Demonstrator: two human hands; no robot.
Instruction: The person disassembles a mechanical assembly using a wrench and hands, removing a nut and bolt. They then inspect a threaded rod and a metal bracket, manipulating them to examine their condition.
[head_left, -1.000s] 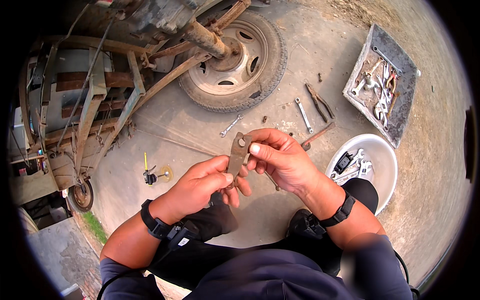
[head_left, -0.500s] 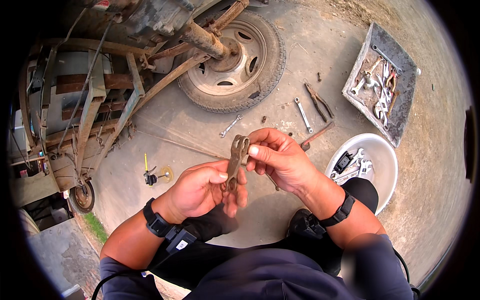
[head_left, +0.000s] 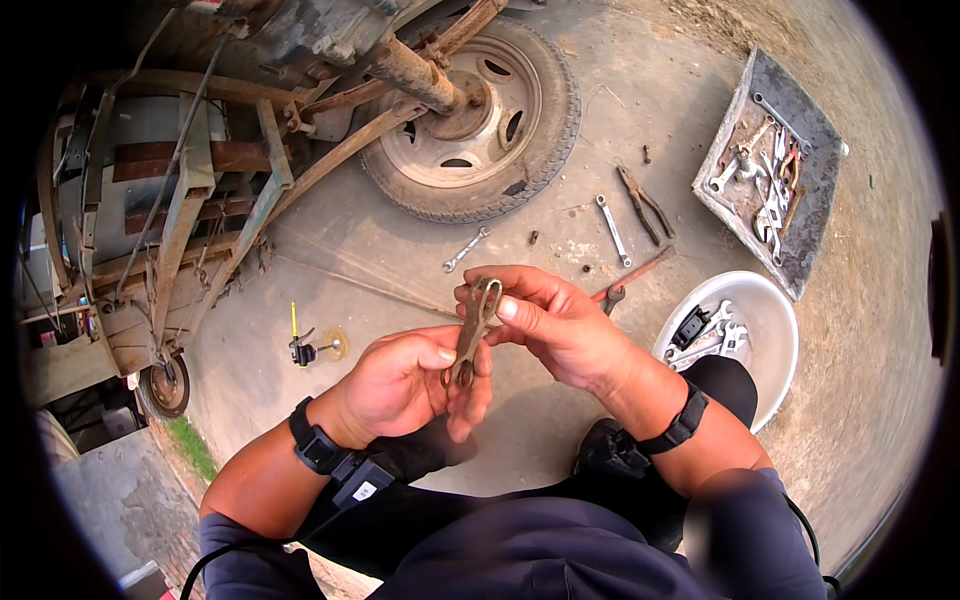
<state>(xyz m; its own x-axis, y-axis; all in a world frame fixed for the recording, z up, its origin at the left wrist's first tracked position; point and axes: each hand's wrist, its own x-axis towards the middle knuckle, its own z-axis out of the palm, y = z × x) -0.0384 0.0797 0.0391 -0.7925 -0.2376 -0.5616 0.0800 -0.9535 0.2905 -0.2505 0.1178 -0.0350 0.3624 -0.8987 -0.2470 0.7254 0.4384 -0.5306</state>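
Near frame centre, below the wheel (head_left: 470, 110): left hand (head_left: 400, 385) palm-up, thumb and fingers pinching lower end of rusty metal link (head_left: 473, 325); right hand (head_left: 555, 325) curled from right, fingertips clamping its upper end; link upright, slightly tilted.

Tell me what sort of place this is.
Most likely an outdoor repair spot for vehicles or carts, on bare concrete ground. A wheel on a rusty axle stands beside a worn metal frame, wrenches lie loose on the ground, and a tray of tools sits nearby.
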